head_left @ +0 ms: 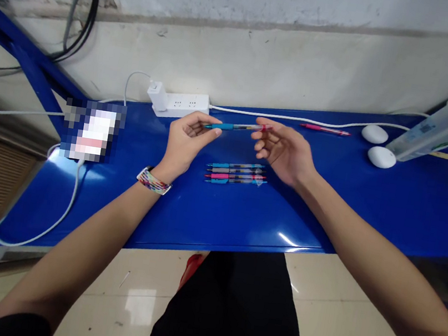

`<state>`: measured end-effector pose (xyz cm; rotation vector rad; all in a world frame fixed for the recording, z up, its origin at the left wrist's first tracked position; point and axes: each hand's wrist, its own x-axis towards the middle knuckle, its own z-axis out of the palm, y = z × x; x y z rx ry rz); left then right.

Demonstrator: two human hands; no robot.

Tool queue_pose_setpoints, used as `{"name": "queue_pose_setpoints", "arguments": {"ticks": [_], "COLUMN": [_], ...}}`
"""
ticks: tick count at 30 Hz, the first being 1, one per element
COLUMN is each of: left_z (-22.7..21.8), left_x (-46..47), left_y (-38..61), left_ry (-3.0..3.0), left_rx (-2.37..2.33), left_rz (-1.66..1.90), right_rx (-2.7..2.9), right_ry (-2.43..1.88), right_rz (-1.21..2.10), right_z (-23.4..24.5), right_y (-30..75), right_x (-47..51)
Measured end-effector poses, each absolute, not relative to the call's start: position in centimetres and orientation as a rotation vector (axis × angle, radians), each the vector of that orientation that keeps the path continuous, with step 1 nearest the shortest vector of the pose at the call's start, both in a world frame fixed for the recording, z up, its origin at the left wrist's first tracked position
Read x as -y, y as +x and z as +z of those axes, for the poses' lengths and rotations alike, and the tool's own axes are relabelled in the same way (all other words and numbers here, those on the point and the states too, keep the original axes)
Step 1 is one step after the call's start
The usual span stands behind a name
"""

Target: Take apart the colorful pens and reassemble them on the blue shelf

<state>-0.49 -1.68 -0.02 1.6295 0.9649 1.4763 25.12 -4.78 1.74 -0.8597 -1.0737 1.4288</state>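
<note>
My left hand [188, 140] pinches the blue grip of a clear-barrelled ballpoint pen [240, 127], which it holds nearly level above the table. At the pen's red right end is my right hand [283, 151]; the end rests among its upper fingers, while the lower fingers curl loosely. Just below the held pen, several ballpoint pens [235, 173] lie side by side on the blue table [200, 215], with blue, grey and pink grips. Another pen, a red one [325, 130], lies apart near the wall.
A white power strip [187, 105] with a charger sits by the wall, its cord running right. At left lies a blurred-out device [92, 134] on a white cable [71, 201]. Two white rounded objects [381, 156] and a tilted clear plastic container [427, 128] are at right.
</note>
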Motion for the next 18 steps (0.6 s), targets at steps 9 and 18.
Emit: {"name": "queue_pose_setpoints", "arguments": {"ticks": [9,18], "left_z": [1.4,0.1], "left_x": [2.9,2.2], "left_y": [-0.6,-1.3], "left_ry": [1.935,2.247], "left_rx": [-0.989,-1.048], "left_rz": [1.194,1.003], "right_rx": [1.58,2.024], "right_ry": [-1.031,-1.081], "right_rz": [0.993,0.702], "right_z": [0.9,0.6], "right_y": [27.1,28.2], "right_x": [3.8,3.6]}}
